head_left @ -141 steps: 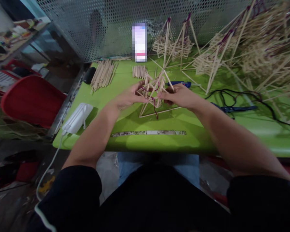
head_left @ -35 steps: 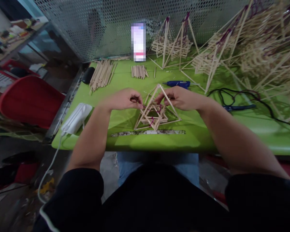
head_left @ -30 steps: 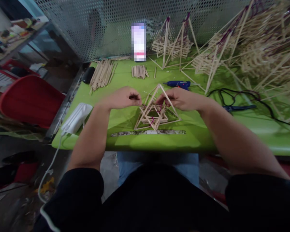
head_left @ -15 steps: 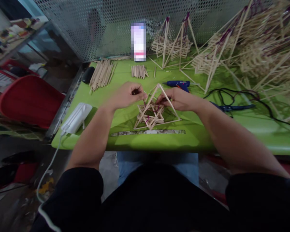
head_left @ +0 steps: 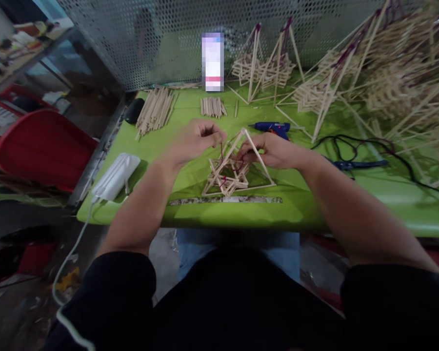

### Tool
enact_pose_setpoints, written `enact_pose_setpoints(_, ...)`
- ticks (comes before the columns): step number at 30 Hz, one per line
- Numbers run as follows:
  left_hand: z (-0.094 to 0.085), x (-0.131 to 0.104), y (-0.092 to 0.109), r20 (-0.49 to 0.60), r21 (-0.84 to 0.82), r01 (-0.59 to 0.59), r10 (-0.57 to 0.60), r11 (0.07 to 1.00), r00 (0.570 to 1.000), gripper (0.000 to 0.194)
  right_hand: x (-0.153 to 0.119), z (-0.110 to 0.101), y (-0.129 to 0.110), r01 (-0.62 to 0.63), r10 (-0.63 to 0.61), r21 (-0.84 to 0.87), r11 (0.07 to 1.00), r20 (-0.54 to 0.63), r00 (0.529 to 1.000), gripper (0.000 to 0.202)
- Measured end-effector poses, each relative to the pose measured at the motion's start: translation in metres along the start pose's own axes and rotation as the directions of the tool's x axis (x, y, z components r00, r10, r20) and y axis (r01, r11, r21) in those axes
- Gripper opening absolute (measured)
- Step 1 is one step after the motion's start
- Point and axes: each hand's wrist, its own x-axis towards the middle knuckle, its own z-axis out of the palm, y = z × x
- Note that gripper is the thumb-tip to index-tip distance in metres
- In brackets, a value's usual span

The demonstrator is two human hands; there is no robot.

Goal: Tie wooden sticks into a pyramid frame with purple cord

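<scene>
Two hands meet at one stick pyramid [head_left: 237, 168], which stands on the green table [head_left: 314, 204] just behind a worn strip [head_left: 225, 200] near the front edge.

Furthest left on the table lies a white power brick [head_left: 116, 176], with a loose heap of long sticks [head_left: 155, 108] behind it.

Next comes the left hand [head_left: 195, 139]. Half a second ago it was level with the frame's inner star; now it is higher and a little further back, its fingertips [head_left: 219, 138] pinched together on a purple thread [head_left: 221, 152] that runs straight down into the frame. The thread looks taut, so the pull seems to be drawing a wrap or knot tight around a joint.

A short bundle of sticks [head_left: 212, 106] lies behind the pyramid, whose apex has leaned slightly, though its base has hardly moved.

On its right side the right hand [head_left: 274, 150] has barely shifted; its fingers are closed on the inner sticks near the purple winding, steadying the frame against the pull.

Further right lie a blue glue gun [head_left: 272, 127], black cables [head_left: 354, 144], and a large pile of finished frames [head_left: 388, 73].
</scene>
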Motion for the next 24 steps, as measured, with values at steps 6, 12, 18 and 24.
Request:
enact_pose_setpoints(6, 0.004, 0.002, -0.012, -0.053, -0.091, -0.074, 0.069, 0.993, 0.996, 0.034, 0.002, -0.003, 0.020, 0.119, -0.117, -0.050, 0.992, 0.047, 0.992, 0.030)
enact_pose_setpoints(12, 0.004, 0.002, -0.013, -0.060, -0.095, -0.079, 0.074, 0.992, 0.995, 0.034, 0.002, 0.001, 0.023, 0.187, -0.183, -0.119, 0.975, 0.043, 0.982, 0.023)
enact_pose_setpoints(18, 0.003, 0.002, -0.013, -0.057, -0.117, -0.096, 0.090, 0.988, 0.994, 0.037, 0.001, 0.001, 0.021, 0.108, -0.107, -0.074, 0.991, 0.017, 0.994, 0.034)
enact_pose_setpoints(24, 0.004, 0.002, -0.012, -0.066, -0.115, -0.104, 0.097, 0.988, 0.993, 0.038, 0.002, 0.004, 0.024, 0.027, -0.033, -0.071, 0.997, -0.082, 0.996, 0.044)
